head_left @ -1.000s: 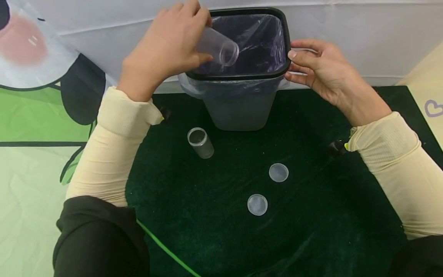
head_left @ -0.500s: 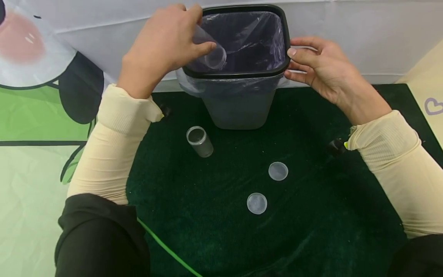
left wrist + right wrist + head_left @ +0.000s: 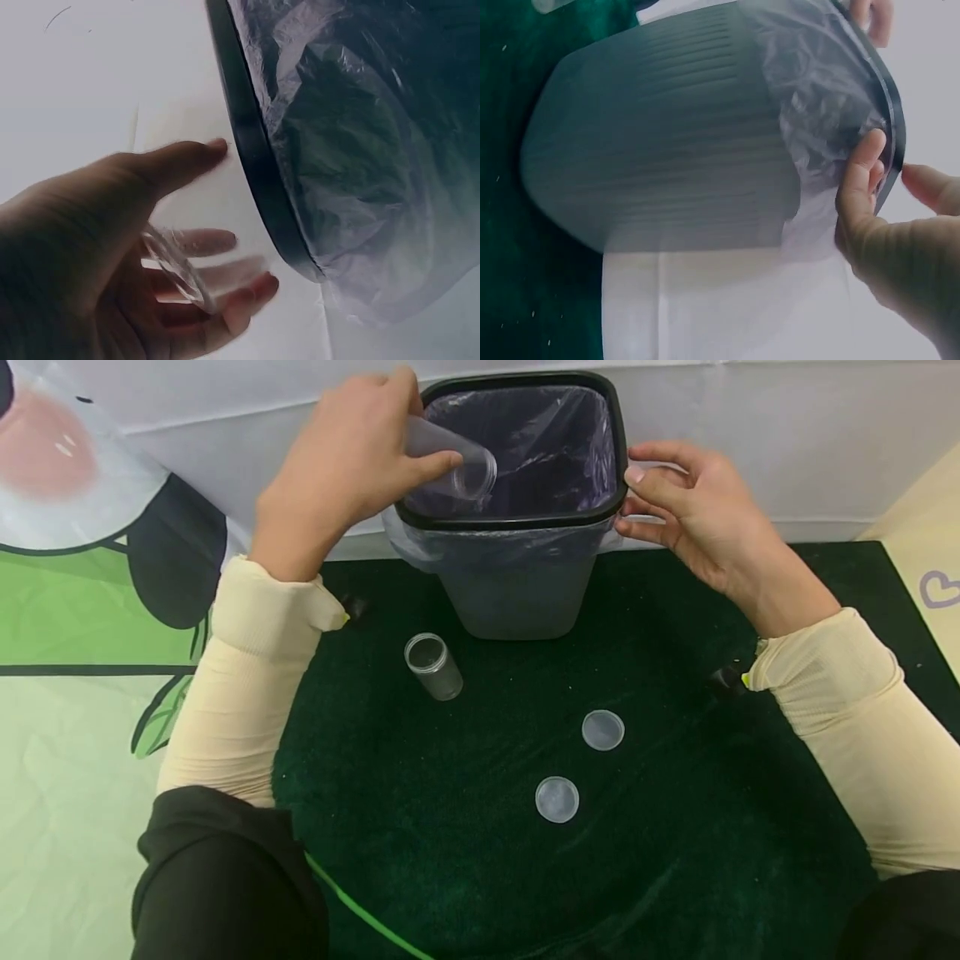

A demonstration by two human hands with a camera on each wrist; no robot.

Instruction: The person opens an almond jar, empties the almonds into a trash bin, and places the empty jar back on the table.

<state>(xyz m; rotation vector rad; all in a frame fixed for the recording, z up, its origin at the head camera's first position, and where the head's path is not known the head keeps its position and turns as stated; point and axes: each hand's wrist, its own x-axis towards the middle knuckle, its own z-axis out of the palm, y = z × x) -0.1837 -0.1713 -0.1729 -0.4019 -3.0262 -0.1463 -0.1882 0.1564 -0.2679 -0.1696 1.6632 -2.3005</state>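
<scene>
A clear plastic jar (image 3: 474,472) is tilted in my left hand (image 3: 337,472), its mouth over the left part of the trash can. In the left wrist view the jar's ring (image 3: 180,270) shows between my curled fingers and thumb. The grey trash can (image 3: 519,597) has a black rim and a thin see-through liner (image 3: 555,439) folded over the outside. My right hand (image 3: 708,522) pinches the rim at its right side. The right wrist view has its thumb on one side of the rim (image 3: 897,112) and fingers on the liner at the other.
A second clear jar (image 3: 435,668) stands lidless on the dark green cloth (image 3: 420,860) in front of the trash can. Two round clear lids, one nearer (image 3: 557,800) and another lid (image 3: 603,730) farther back, lie to its right. A white sheet (image 3: 787,443) hangs behind.
My left hand has drawn the tilted jar slightly left over the trash can, lowering then raising its mouth a little. My right hand stays on the rim.
</scene>
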